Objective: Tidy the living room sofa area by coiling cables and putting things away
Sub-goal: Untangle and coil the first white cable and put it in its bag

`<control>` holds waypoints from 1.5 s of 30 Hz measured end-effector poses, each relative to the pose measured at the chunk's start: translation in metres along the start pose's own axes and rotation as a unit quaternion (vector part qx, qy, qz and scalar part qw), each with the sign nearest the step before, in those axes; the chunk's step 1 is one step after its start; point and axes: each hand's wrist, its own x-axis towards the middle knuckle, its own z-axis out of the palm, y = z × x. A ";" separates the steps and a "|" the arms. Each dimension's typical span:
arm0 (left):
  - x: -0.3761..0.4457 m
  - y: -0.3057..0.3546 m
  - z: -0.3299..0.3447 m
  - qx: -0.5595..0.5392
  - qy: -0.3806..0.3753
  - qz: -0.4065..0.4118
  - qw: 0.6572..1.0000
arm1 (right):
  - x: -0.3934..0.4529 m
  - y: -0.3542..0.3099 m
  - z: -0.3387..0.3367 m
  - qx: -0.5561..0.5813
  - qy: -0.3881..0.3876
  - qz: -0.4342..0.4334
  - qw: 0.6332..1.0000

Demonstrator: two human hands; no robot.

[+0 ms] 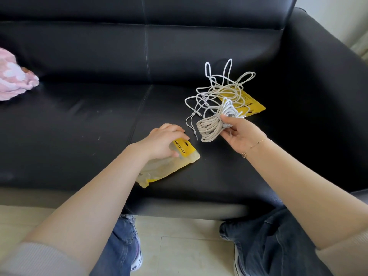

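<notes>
A black leather sofa fills the view, its seat split by a seam, with pale floor tiles below its front edge and a pink fluffy cloth lying on the far left of the seat. The person stands or kneels before it, both forearms reaching over the cushion.

The right hand pinches a coiled cable at its middle, thumb on top and fingers curled beneath, so that the bundle's loops stick out to the left of the fingertips and up past them. Beyond those fingers, a loose tangle of white cable sprawls on the seat, partly over a second yellow pouch.

The left hand rests on a yellow-and-clear pouch, its fingers curled down over the pouch's upper end; whether they grip it or only press it cannot be told. The pouch's long axis runs from under those fingers back toward the person and to the left.

The coil hangs just to the right of the left fingertips, near but not touching the pouch. The likely next move is to open the pouch and slide the coil in, which would call for turning the coil's long axis in line with the pouch mouth. The right hand already carries it; the left is the nearer to the pouch.
</notes>
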 end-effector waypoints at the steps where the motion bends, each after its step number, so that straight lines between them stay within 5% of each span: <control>1: 0.001 0.001 0.000 -0.008 0.018 -0.004 1.000 | 0.000 0.000 0.000 0.000 0.001 0.001 1.000; 10: 0.005 0.000 0.006 0.032 0.170 0.015 0.985 | 0.000 -0.001 0.001 -0.006 0.005 0.001 1.000; 20: 0.008 0.011 0.007 0.021 0.207 -0.019 0.978 | -0.001 -0.003 0.003 0.002 -0.025 -0.005 1.000; 30: 0.008 0.013 0.013 0.054 0.260 -0.027 0.964 | 0.004 0.024 -0.015 -0.115 -0.003 0.047 0.992; 36: 0.008 0.021 0.004 -0.028 0.208 -0.108 0.972 | 0.011 0.028 -0.017 -0.129 0.037 0.047 0.990; 41: 0.007 0.018 -0.009 -0.058 0.048 -0.259 0.963 | 0.017 0.030 -0.016 -0.113 0.053 0.050 0.991; 45: -0.001 0.014 -0.015 -0.037 -0.053 -0.287 0.956 | 0.014 0.030 -0.014 -0.103 0.048 0.053 0.992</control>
